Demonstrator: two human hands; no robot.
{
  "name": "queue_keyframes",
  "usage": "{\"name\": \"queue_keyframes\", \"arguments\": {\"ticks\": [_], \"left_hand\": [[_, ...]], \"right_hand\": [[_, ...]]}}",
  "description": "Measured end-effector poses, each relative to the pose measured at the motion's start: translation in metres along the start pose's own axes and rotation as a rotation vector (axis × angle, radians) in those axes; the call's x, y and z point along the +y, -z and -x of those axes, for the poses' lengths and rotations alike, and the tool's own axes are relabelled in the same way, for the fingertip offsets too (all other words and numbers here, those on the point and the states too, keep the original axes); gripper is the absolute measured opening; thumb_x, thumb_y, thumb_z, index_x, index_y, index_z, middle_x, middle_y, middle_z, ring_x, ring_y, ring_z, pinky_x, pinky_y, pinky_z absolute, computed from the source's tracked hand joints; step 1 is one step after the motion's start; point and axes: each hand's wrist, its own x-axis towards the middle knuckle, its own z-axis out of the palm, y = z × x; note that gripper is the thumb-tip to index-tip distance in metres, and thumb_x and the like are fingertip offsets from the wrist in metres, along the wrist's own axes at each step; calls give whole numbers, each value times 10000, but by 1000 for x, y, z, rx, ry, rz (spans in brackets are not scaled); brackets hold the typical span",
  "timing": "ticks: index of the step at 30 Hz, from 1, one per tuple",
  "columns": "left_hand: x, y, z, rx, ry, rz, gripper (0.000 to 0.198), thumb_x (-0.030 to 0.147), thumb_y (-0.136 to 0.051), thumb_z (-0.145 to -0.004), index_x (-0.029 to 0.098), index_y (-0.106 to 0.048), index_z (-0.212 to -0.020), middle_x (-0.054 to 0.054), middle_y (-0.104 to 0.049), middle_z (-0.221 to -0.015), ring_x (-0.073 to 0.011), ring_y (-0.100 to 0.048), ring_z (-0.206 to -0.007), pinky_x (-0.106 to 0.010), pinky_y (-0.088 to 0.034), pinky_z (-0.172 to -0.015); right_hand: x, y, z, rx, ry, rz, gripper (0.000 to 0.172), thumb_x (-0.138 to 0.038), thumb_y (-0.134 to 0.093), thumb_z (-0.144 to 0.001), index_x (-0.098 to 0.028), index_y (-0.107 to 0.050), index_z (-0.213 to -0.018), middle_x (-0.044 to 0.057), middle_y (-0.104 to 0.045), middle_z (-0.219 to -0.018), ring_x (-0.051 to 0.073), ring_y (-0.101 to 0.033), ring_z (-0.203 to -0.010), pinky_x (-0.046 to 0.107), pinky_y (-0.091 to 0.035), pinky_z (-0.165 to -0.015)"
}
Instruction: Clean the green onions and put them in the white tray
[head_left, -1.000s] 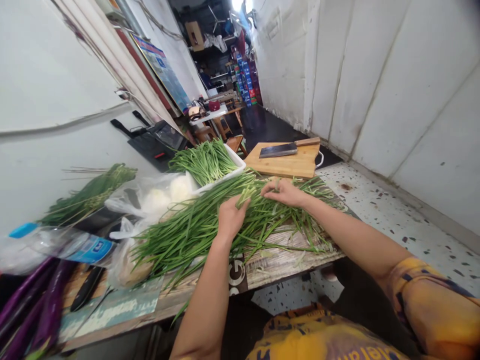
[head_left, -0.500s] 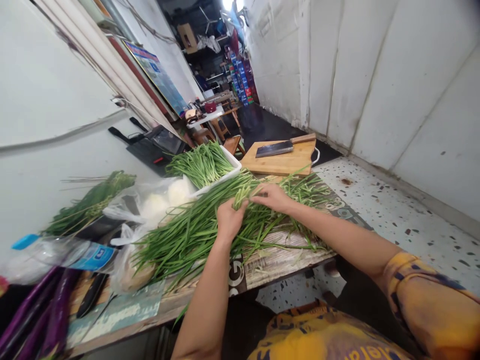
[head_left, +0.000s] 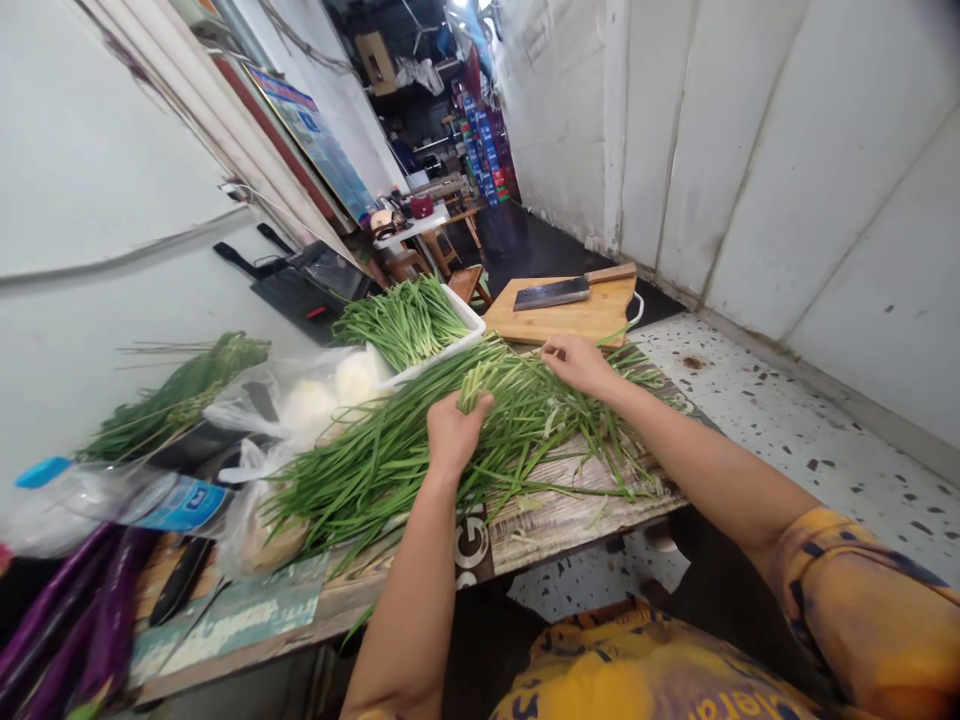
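My left hand (head_left: 456, 432) is closed round a bunch of garlic chives (head_left: 474, 384), their pale stem ends poking up above the fist. To its right, my right hand (head_left: 579, 364) hovers over or touches the far side of the pile, thumb and fingers pinched together; what lies between them is too small to make out. A large heap of loose garlic chives (head_left: 375, 465) spreads across the table under both hands, green leaves to the left and stem ends to the right. More chives lie lined up in a white tray (head_left: 474, 328) behind the heap.
A cleaver (head_left: 553, 293) rests on a wooden cutting board (head_left: 577, 325) at the back right. Leftward are a plastic bag (head_left: 262, 400) with white contents, a water bottle (head_left: 184, 503), eggplants (head_left: 112, 610) and a black-handled knife (head_left: 180, 585). The table's front edge (head_left: 555, 565) runs before me.
My right hand has moved away from the left, to the right and slightly farther back. The left hand keeps its bunch, shifted slightly left.
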Motion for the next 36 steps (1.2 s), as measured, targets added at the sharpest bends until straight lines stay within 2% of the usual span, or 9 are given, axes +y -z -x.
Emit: {"name": "queue_keyframes", "arguments": {"ticks": [4,7,11,17,21,24,27,29,36], "left_hand": [[2,-3,2,-47,3,-42,232,369,-653,-737,157,-744,-763,-13,-744,-749,-198,-666,-744,-272,-482,-716],[2,-2,2,-70,-12,-47,219,352,-650,-734,155,-742,-755,-10,-738,-729,-194,-662,-735,-270,-481,-708],[0,-1,0,-56,-19,39,247,365,-671,-724,157,-751,-831,-31,-751,-803,-202,-675,-778,-287,-491,-760],[0,-1,0,-73,-49,30,234,359,-655,-739,159,-743,-824,-12,-742,-791,-183,-661,-761,-275,-483,-754],[-1,4,-1,57,-25,36,233,363,-645,-752,153,-731,-807,-21,-733,-779,-171,-655,-741,-274,-489,-767],[2,6,-2,199,-46,62,231,356,-623,-785,155,-728,-826,-32,-738,-813,-171,-667,-791,-271,-493,-817],[4,7,-1,237,-129,75,247,357,-595,-826,160,-731,-884,-47,-749,-892,-182,-679,-892,-285,-483,-895],[4,8,-1,234,-168,75,261,369,-592,-837,160,-730,-909,-54,-751,-914,-188,-683,-916,-298,-481,-915],[-2,11,-2,249,-215,-7,260,397,-573,-858,186,-724,-860,-46,-739,-913,-191,-674,-901,-301,-481,-884]], "right_hand": [[-12,2,8,-18,338,212,391,-182,-636,-763,-157,-649,-1153,152,-593,-1268,287,-479,-1160,431,-331,-991],[-24,-4,10,-177,407,212,147,-271,-600,-855,-187,-720,-842,101,-707,-976,265,-532,-1051,423,-318,-964],[-31,-17,11,-265,162,-156,320,-331,-538,-892,-170,-696,-664,29,-688,-678,159,-588,-712,289,-400,-730],[-27,-27,6,-10,-354,-644,259,-359,-588,-791,-151,-674,-664,5,-643,-595,133,-555,-577,256,-413,-606],[-5,-4,-3,150,-421,-375,368,-473,-693,-707,-169,-550,-557,-14,-543,-528,126,-486,-537,260,-375,-569],[4,9,-5,161,-288,-41,372,-470,-771,-650,-163,-567,-600,23,-593,-618,170,-545,-651,277,-405,-634],[0,3,-7,43,48,90,148,-290,-654,-804,-146,-678,-780,80,-689,-871,201,-602,-870,286,-430,-778],[-5,-9,-11,-140,170,154,174,-203,-551,-862,-159,-719,-866,81,-708,-954,202,-613,-926,285,-427,-803],[-18,-33,-31,-504,137,476,205,-197,-587,-832,-170,-753,-948,130,-677,-1060,260,-609,-930,310,-423,-710]]}}
